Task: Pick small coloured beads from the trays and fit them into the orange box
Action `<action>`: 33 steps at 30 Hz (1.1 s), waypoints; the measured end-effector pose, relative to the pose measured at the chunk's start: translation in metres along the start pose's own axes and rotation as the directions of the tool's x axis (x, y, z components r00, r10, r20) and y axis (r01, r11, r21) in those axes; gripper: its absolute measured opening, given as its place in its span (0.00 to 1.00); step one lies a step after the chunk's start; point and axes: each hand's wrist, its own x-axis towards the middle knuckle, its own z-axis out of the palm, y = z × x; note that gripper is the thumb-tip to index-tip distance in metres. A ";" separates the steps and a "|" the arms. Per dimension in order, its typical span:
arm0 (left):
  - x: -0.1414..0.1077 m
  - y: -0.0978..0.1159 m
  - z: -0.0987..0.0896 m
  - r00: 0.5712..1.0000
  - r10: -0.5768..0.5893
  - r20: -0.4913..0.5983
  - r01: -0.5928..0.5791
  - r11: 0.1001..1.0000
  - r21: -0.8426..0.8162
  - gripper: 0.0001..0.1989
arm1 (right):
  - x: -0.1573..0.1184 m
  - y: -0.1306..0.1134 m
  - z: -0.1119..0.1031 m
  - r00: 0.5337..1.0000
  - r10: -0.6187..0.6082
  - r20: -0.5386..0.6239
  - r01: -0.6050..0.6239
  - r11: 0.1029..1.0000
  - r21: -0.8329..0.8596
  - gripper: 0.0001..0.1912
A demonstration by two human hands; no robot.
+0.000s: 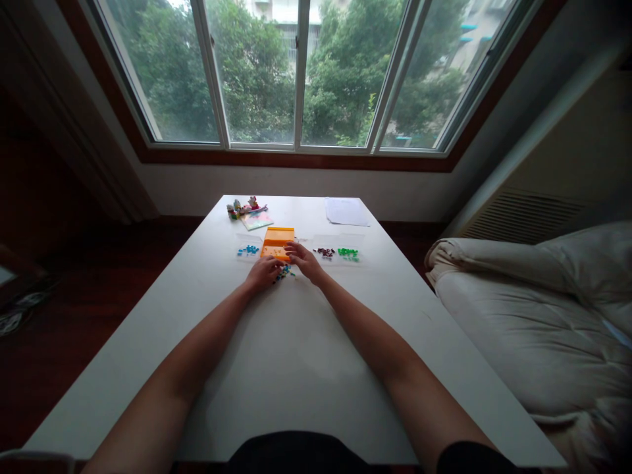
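Dark clothing (301,451) fills the bottom edge of the head view, closest to the lens, as my bare left forearm (197,359) and right forearm (375,329) stretch across a white surface (296,368). My left grip (265,271) rests, fingers bent, at the left edge of a small heap of mixed pieces (284,272), blue and yellow among them; I cannot tell whether its fingertips are parted or pinching one. My right grip (302,257) reaches over the right side of an orange tray (280,235), fingers loosely extended to the left; whether a piece sits between them is too small to make out. The heap lies on the surface just in front of the tray, between my two grips, with tiny specks visible inside the tray.

To the left of the tray, blue pieces (247,251) sit gathered in a clear container; to the right, brown pieces (324,252) and, beside them, green pieces (348,253) lie in clear containers of their own. Toward the far edge, colorful toy figures (247,207) stand near the left corner by a pale printed card (257,220), while white papers (347,211) lie near the right corner. Beyond, a wide window (299,79) looks onto green trees; a cream-colored couch (533,316) stands right of the surface, over a dark reddish floor (99,296).
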 end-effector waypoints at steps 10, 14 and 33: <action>-0.002 0.010 0.002 0.998 0.066 0.006 -0.067 0.994 0.083 0.14 | -0.012 0.017 -0.034 0.970 -0.045 -0.237 -0.035 0.947 -0.320 0.13; -0.001 0.016 0.004 0.985 0.163 0.057 -0.168 0.981 0.098 0.18 | -0.016 0.019 -0.035 0.975 -0.070 -0.213 -0.024 0.913 -0.408 0.12; -0.004 0.023 0.004 0.968 0.203 0.149 -0.227 0.960 0.165 0.17 | -0.024 0.007 -0.026 0.983 -0.100 -0.156 0.004 0.853 -0.522 0.12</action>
